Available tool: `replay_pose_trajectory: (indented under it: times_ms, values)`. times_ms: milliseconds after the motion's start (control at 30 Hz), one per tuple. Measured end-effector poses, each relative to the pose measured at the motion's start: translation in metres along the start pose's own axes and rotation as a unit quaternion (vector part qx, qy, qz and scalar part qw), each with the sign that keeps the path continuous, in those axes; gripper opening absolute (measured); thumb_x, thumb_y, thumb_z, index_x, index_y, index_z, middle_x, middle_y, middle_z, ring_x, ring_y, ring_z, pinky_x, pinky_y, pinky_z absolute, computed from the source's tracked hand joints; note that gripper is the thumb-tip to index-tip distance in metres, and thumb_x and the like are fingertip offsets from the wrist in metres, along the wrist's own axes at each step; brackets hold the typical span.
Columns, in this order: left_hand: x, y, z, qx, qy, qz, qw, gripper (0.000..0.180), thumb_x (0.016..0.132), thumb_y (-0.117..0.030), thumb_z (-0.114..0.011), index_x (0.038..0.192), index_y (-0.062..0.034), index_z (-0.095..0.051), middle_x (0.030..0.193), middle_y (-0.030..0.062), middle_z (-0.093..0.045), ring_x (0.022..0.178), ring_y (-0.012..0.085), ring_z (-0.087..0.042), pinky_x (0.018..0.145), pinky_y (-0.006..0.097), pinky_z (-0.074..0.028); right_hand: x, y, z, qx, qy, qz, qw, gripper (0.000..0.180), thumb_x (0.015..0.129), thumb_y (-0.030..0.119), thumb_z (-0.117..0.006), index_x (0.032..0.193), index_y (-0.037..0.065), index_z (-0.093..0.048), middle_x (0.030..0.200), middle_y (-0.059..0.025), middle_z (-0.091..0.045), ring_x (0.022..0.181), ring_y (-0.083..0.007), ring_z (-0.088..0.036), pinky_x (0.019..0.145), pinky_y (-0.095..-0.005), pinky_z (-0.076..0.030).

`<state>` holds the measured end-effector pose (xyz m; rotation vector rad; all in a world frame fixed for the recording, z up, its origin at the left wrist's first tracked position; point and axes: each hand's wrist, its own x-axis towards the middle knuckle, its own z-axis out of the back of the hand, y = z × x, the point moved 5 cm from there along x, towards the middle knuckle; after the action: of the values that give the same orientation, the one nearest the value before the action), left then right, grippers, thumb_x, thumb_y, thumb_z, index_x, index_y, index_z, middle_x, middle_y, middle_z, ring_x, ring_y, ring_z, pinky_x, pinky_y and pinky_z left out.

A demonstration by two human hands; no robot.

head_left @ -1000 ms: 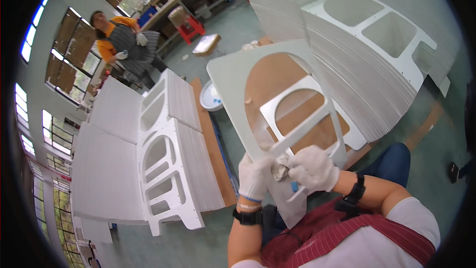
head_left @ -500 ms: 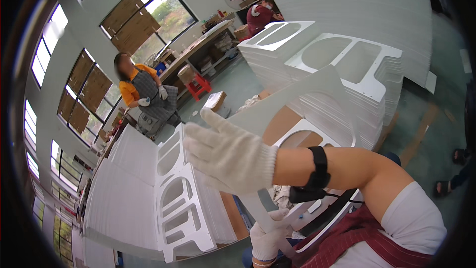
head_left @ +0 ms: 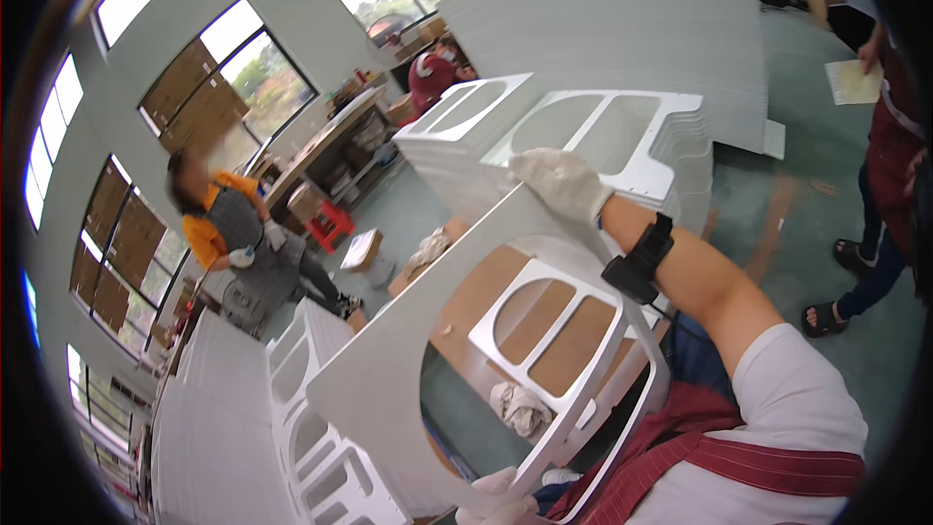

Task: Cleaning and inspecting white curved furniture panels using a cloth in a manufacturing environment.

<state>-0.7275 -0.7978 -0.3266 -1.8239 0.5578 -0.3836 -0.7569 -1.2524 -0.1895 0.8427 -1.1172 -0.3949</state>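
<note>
A large white panel [head_left: 374, 374] with a big round cutout is held tilted up in front of me. My right hand [head_left: 564, 183], in a pale knit glove, is closed over the panel's upper corner. My left hand [head_left: 498, 501], also gloved, grips the panel's lower part near the bottom rim; some of its fingers are hidden. Through the cutout, a second white frame [head_left: 554, 331] with a round and a rectangular opening lies on a brown board. A crumpled cloth [head_left: 522, 408] rests against that frame's near end.
Stacks of white cut-out panels stand beyond my right hand [head_left: 671, 126] and at the left [head_left: 219, 418]. A person in an orange shirt and checked apron [head_left: 233, 224] stands at the far left. Someone at the right [head_left: 889, 156] holds a sheet. A red stool [head_left: 330, 224] stands near the workbench.
My right hand, earlier spread in front of me, has moved back and right and closed on the panel's corner. The panel now shows more fully at the left. The view has shifted right.
</note>
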Motion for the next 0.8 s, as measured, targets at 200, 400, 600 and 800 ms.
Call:
replay_pose_trajectory:
  times_ms: [200, 400, 600, 800]
  values:
    - [0.046, -0.024, 0.005, 0.053, 0.066, 0.047, 0.995, 0.038, 0.089, -0.023, -0.071, 0.113, 0.0053, -0.064, 0.083, 0.0146, -0.068, 0.061, 0.0196, -0.063, 0.055, 0.031, -0.053, 0.002, 0.032, 0.045, 0.020, 0.045, -0.001, 0.999, 0.056, 0.100, 0.054, -0.056, 0.108, -0.001, -0.067, 0.086, -0.0097, -0.066, 0.079, -0.0181, -0.066, 0.071, -0.0333, -0.056]
    - [0.109, -0.067, -0.019, 0.225, 0.132, -0.100, 0.960, 0.032, 0.100, -0.032, -0.065, 0.110, -0.0025, -0.061, 0.086, 0.0097, -0.066, 0.067, 0.0178, -0.061, 0.061, 0.032, -0.052, 0.002, 0.044, 0.066, 0.241, -0.034, -0.144, 0.959, 0.058, 0.098, 0.061, -0.054, 0.091, 0.005, -0.064, 0.066, -0.0023, -0.057, 0.051, -0.0127, -0.054, 0.044, -0.0299, -0.046]
    - [0.122, -0.070, -0.034, 0.193, -0.001, -0.114, 0.975, 0.027, 0.098, -0.030, -0.070, 0.102, -0.0041, -0.063, 0.088, 0.0075, -0.065, 0.073, 0.0175, -0.062, 0.065, 0.032, -0.052, 0.001, 0.002, 0.070, 0.166, -0.125, -0.062, 0.976, 0.047, 0.099, 0.051, -0.060, 0.108, 0.005, -0.066, 0.079, -0.0071, -0.063, 0.077, -0.0208, -0.066, 0.073, -0.0364, -0.055]
    - [0.095, -0.058, -0.091, 0.155, -0.126, -0.284, 0.938, 0.026, 0.079, 0.000, -0.077, 0.102, 0.0054, -0.067, 0.088, 0.0104, -0.064, 0.065, 0.0201, -0.059, 0.062, 0.034, -0.051, -0.020, 0.079, 0.068, -0.127, -0.299, 0.254, 0.911, 0.044, 0.093, 0.036, -0.062, 0.122, 0.003, -0.059, 0.108, -0.0216, -0.063, 0.098, -0.0396, -0.063, 0.096, -0.0520, -0.047]
